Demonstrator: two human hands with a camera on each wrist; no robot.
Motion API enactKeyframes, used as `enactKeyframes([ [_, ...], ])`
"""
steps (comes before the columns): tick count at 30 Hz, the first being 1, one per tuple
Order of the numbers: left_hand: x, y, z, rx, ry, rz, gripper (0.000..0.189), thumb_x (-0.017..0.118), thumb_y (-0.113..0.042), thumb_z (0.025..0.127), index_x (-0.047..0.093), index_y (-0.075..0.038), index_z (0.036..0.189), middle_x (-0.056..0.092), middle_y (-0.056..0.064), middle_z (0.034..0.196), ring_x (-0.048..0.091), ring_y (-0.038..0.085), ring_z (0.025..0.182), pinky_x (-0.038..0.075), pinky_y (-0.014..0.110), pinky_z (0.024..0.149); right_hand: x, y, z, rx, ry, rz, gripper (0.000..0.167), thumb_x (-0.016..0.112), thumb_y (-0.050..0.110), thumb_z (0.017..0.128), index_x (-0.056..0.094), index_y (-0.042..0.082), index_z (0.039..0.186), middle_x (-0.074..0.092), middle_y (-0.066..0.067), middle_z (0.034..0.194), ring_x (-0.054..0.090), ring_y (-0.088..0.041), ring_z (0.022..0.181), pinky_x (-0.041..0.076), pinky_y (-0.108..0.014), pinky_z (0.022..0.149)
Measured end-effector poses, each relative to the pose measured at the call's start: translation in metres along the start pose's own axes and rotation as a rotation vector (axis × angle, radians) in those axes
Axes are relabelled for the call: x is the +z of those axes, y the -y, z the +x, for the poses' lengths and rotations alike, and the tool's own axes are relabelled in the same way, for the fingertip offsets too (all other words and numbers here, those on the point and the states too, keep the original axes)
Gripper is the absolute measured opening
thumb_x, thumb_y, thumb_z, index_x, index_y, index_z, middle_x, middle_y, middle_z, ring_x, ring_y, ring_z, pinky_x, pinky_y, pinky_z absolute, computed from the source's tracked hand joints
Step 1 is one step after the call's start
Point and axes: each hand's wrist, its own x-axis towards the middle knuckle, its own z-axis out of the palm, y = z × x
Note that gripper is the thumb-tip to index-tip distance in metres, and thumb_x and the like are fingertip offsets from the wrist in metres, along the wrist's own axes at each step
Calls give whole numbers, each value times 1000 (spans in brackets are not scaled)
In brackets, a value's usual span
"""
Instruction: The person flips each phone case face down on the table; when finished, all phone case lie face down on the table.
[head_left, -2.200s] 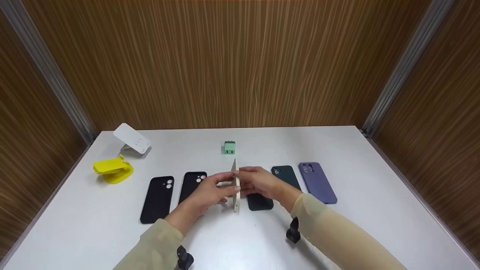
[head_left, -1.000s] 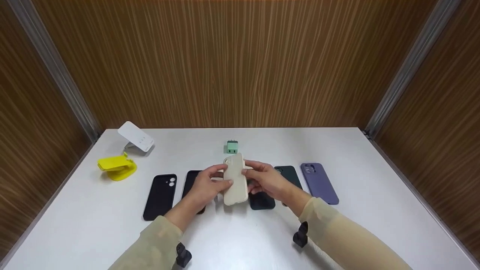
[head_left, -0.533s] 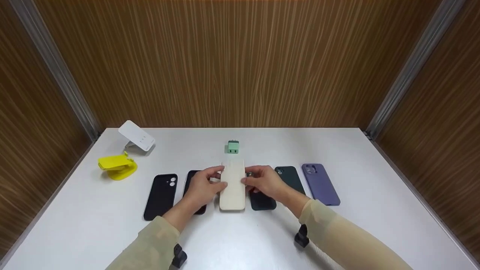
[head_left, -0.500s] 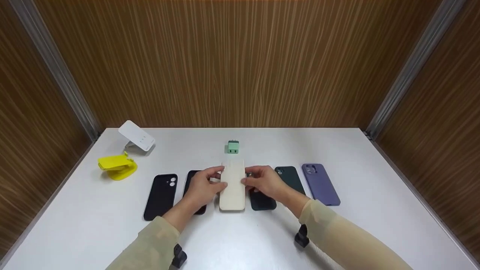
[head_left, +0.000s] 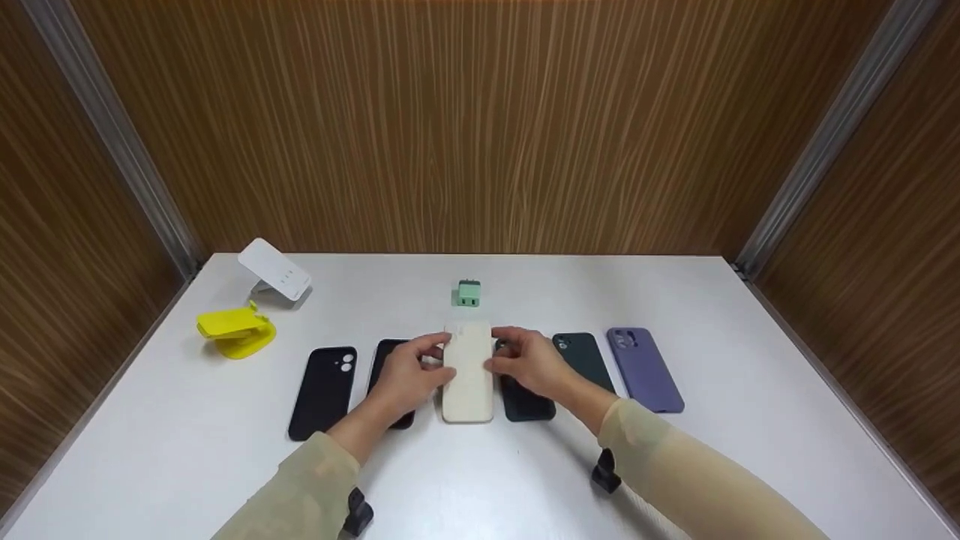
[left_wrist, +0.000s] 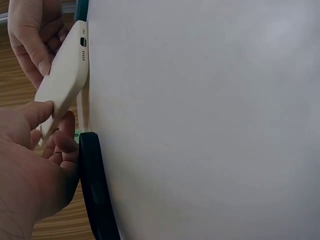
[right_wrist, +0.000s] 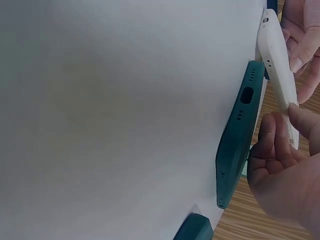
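Note:
A cream phone case (head_left: pixel 469 386) lies between the two hands in the head view, its back upward. The left hand (head_left: pixel 407 375) pinches its left edge, thumb (left_wrist: pixel 40 112) on the back and fingers at the side. On the opposite edge the right hand (head_left: pixel 534 365) pinches it the same way, as the right wrist view shows with the case's side (right_wrist: pixel 277 60). The case is very near the tabletop; whether it touches is unclear. A black case (head_left: pixel 382 367) sits partly under the left hand, and a dark green case (head_left: pixel 529 405) partly behind the right.
Farther left lies another black case (head_left: pixel 322 394). To the right are a second dark green case (head_left: pixel 586 360) and a purple case (head_left: pixel 646 371). A green charger plug (head_left: pixel 469 294) stands behind. White (head_left: pixel 274 268) and yellow (head_left: pixel 232 324) phone stands are at the left back.
From edge-on between the hands, the cream case has turned its back upward, straightened and come down to lie in line with the other cases. Over the last half second little has moved.

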Motion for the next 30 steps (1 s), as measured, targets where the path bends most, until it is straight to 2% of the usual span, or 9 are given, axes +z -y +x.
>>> enactKeyframes([
  [7,0,2,-1,16,18,-2,54,78,-1,92,66,-10,144,67,9,113,66,22,96,58,32,79,1,-2,2,-15,-1,-40,55,80,11,96,61,6,147,70,-3,102,63,-19,92,58,-30,84],
  [15,1,4,1,-2,25,14,63,79,0,91,59,-7,150,67,10,111,65,19,96,56,28,78,4,-6,3,-32,-8,-78,55,80,10,96,60,1,146,71,-3,103,64,-18,92,58,-31,85],
  [22,1,4,1,-8,34,28,62,80,0,91,59,-5,149,67,9,112,65,19,97,56,30,82,3,-8,2,-44,29,-88,59,81,10,96,58,2,149,71,-2,105,63,-18,92,57,-31,86],
  [30,1,7,0,-15,47,39,61,81,-2,90,61,-5,147,65,12,126,66,21,103,58,33,85,2,-11,2,-49,71,-73,63,83,11,94,57,1,150,69,-6,111,61,-19,97,55,-30,85],
])
